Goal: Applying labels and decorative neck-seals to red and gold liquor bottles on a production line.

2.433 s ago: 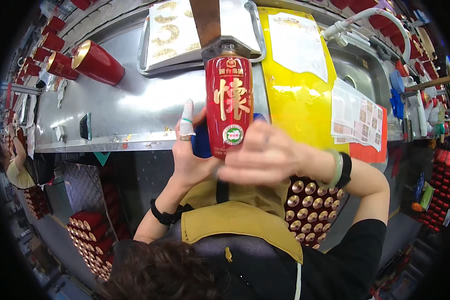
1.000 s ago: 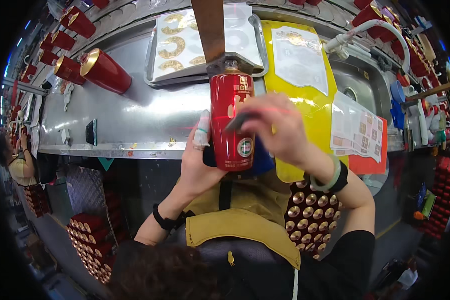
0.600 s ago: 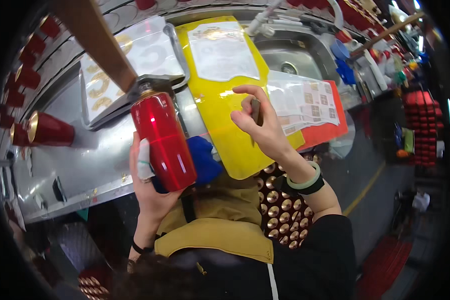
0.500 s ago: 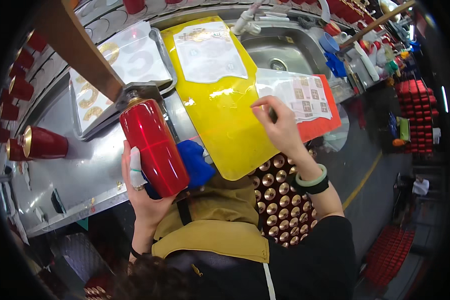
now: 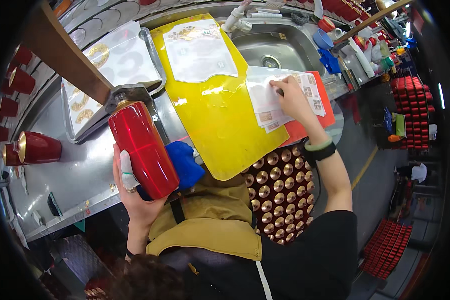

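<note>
Head view: a long stainless steel counter [image 5: 80,175] runs under everything, with a sink [image 5: 280,47] sunk in toward its far right corner. The left hand [image 5: 135,200] is wrapped around a red bottle [image 5: 142,150], upright at the counter's near edge, a blue cloth [image 5: 185,162] just beside it. The right hand [image 5: 292,97] lies fingers down on a stack of label sheets [image 5: 275,97] at the sink's near rim, beside a yellow sheet [image 5: 220,115]. Red crates [image 5: 415,107] stand on the dark floor to the right.
</note>
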Motion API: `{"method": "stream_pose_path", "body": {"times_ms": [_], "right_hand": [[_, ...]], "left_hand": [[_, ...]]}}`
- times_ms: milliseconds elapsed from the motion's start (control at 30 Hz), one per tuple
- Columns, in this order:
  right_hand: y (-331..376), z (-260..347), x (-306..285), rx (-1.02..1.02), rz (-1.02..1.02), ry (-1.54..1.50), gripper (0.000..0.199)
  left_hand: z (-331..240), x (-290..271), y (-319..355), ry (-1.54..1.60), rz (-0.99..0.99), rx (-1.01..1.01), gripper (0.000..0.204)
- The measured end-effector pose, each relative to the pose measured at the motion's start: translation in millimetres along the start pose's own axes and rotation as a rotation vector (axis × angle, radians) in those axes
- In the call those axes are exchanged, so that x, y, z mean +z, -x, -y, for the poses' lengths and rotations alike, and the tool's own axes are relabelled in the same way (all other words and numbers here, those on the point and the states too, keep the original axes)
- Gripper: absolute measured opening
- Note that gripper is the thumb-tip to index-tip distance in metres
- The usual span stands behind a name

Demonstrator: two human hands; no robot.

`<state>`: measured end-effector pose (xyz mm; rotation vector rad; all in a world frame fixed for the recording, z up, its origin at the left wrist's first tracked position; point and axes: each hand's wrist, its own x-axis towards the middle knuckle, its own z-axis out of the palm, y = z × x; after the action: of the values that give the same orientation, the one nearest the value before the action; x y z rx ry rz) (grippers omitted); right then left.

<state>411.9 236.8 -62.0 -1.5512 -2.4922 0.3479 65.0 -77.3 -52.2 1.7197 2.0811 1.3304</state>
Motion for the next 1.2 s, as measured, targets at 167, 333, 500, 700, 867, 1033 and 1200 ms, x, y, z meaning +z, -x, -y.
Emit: {"method": "stream_pose_path", "body": {"times_ms": [167, 333, 500, 700, 867, 1033, 1200], "right_hand": [[-80, -26, -11, -0.18, 0.077, 0.045, 0.038], [-144, -18, -19, -0.253, 0.439, 0.112, 0.02], [-193, -7, 37, -0.14, 0.253, 0.131, 0.025], [-216, -61, 80, -0.077, 0.393, 0.398, 0.029], [-164, 32, -2, -0.139, -0.125, 0.094, 0.015], [-66, 161, -41, -0.483, -0.266, -0.305, 0.009], [11, 239, -55, -0.452, -0.023, -0.675, 0.009]], "left_hand": [[-2, -3, -5, -0.03, 0.007, 0.041, 0.118], [0, -6, -3, -0.067, -0.008, 0.043, 0.115], [1, -12, -2, -0.06, -0.01, 0.04, 0.113], [8, -7, -6, 0.101, 0.034, 0.034, 0.115], [1, 0, 3, 0.346, -0.005, -0.162, 0.119], [2, -13, -1, 0.151, 0.051, -0.037, 0.121], [0, -21, -3, 0.063, 0.093, 0.058, 0.124]]}}
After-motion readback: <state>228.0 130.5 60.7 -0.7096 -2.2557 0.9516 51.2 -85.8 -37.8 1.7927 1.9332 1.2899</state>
